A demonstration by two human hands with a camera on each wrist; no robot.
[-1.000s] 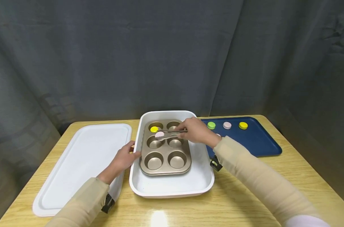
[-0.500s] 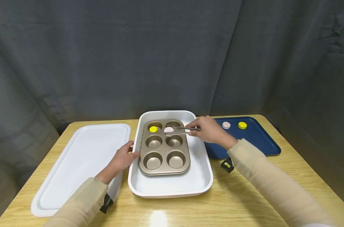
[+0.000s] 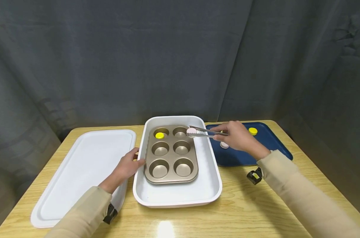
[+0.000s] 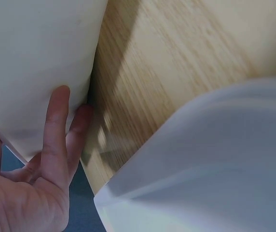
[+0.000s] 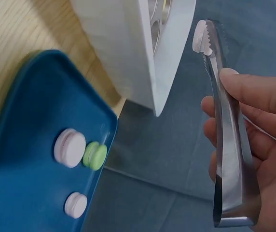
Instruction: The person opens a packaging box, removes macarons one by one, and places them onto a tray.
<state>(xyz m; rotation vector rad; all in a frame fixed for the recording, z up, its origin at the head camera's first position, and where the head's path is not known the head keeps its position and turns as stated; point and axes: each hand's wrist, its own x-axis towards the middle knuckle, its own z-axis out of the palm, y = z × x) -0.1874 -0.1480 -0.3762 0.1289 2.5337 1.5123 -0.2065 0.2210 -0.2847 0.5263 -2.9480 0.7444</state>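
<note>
My right hand (image 3: 234, 135) grips metal tongs (image 5: 232, 154), whose serrated tips pinch a pink macaron (image 3: 191, 131). That macaron hangs above the far right edge of the bronze muffin pan (image 3: 171, 159). In the pan's far-left cup sits a yellow macaron (image 3: 160, 135). The pan stands inside a deep white tub (image 3: 183, 195). My left hand (image 3: 127, 165) holds the tub's left wall, thumb over the rim, with fingers (image 4: 56, 121) against the outside.
At the right a blue tray (image 3: 242, 160) bears a yellow macaron (image 3: 252, 131), two pink macarons, one nearer (image 5: 70, 147), one farther (image 5: 75, 205), and a green macaron (image 5: 95, 155). A flat white tray (image 3: 88, 172) lies left of the tub. Grey curtain (image 3: 168, 66) hangs behind the table.
My right hand has carried the tongs and pink macaron rightward, from over the pan's left column of cups to its far right edge. The left hand keeps its hold on the tub.
</note>
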